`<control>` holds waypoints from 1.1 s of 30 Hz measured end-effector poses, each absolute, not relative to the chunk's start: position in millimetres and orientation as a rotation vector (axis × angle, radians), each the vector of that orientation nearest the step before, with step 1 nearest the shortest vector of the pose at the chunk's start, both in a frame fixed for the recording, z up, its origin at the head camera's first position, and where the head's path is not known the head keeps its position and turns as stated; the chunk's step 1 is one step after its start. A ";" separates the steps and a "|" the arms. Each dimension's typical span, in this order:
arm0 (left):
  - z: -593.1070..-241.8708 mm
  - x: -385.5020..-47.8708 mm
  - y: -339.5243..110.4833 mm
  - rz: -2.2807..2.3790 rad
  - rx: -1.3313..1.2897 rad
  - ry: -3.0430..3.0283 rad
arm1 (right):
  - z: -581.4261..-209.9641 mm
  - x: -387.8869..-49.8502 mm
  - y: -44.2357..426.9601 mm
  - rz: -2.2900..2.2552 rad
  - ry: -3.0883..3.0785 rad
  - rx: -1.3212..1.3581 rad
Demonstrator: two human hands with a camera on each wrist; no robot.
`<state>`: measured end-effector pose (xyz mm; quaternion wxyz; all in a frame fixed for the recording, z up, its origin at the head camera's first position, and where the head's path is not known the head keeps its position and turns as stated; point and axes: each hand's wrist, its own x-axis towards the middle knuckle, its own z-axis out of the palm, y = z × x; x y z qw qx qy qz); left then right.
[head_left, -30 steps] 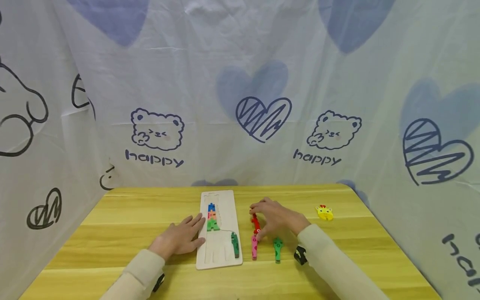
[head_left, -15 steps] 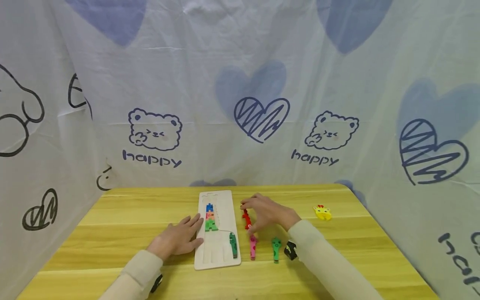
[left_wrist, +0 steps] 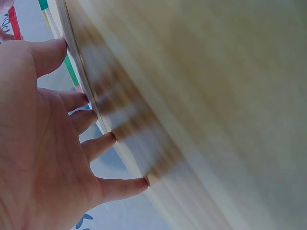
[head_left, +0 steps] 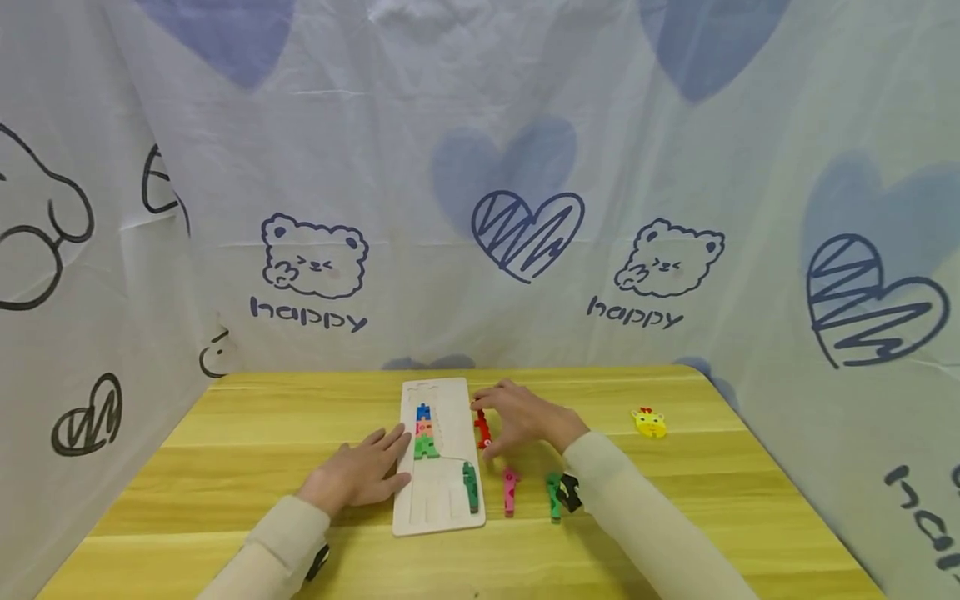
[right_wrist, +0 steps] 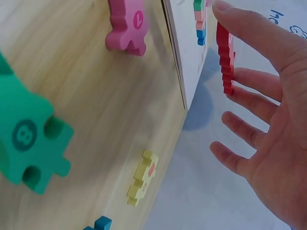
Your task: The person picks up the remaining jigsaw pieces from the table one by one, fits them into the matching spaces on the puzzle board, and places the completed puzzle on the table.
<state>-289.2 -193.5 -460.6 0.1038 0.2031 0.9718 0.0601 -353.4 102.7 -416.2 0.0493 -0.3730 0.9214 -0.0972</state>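
My left hand (head_left: 360,471) lies with spread fingers along the left edge of a white puzzle board (head_left: 453,417). In the left wrist view its fingertips (left_wrist: 108,139) meet that edge. Blue, pink-orange and green puzzle pieces (head_left: 425,442) sit joined on the board, and a dark green piece (head_left: 470,487) lies at its lower right. My right hand (head_left: 521,417) pinches a red puzzle piece (head_left: 482,429) between thumb and fingers by the board's right edge. The right wrist view shows this red piece (right_wrist: 225,57) held off the table, its stepped edge visible.
On the table right of the board lie a pink piece (head_left: 510,492) and a green piece (head_left: 554,498), partly covered by the wrist strap. A yellow giraffe head (head_left: 649,422) is further right. The right wrist view adds a yellow piece (right_wrist: 143,177) and a blue piece (right_wrist: 101,224).
My right hand has moved left with the red piece, from above the pink piece to the board's right edge. The left hand has stayed in place.
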 end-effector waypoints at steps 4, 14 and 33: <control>-461.5 -290.4 -191.9 0.179 0.605 2.866 | -418.7 -356.5 98.4 -0.272 2.811 -1.144; -462.5 -292.6 -191.0 0.174 0.603 2.872 | -424.3 -361.4 86.2 -0.241 2.818 -1.088; -461.0 -292.6 -190.5 0.156 0.587 2.868 | -425.9 -362.2 63.4 -0.213 2.813 -1.076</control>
